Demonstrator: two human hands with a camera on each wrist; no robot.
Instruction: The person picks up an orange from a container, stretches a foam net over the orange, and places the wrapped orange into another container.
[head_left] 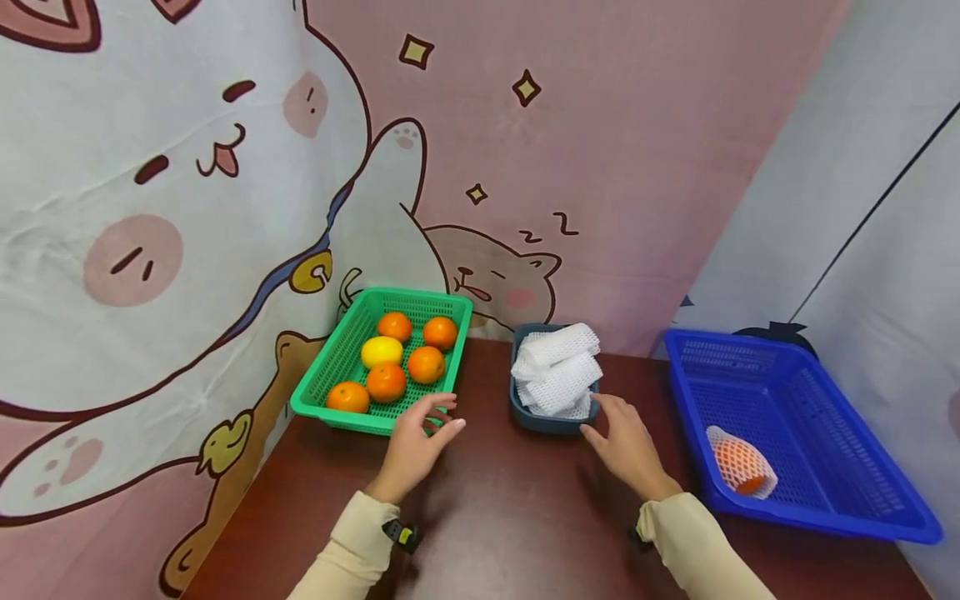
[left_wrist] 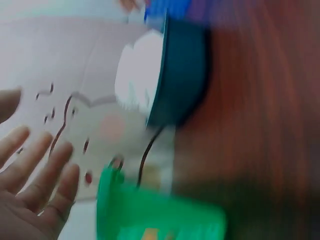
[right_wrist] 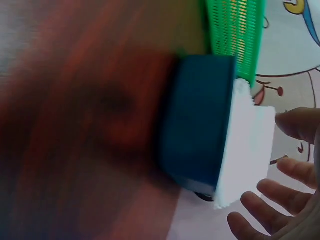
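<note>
My left hand (head_left: 416,442) hovers by the front right corner of a green basket (head_left: 420,297), its fingers loosely bent with nothing between them. In that basket lie several oranges (head_left: 386,382) and one yellow fruit, perhaps a lemon (head_left: 382,353). Close to the front right of a small dark blue bin (head_left: 551,423) is my right hand (head_left: 626,442), fingers relaxed and holding nothing. White foam net sleeves (head_left: 562,371) fill the bin and rise above its rim. In the right wrist view the fingers (right_wrist: 285,195) are spread near the sleeves; contact cannot be told.
To the right stands a large blue basket (head_left: 817,518). Inside it, near its left side, lies an orange in a white foam net (head_left: 738,462). All containers stand on a dark red-brown table (head_left: 517,517), with a printed cartoon cloth (head_left: 600,167) behind them.
</note>
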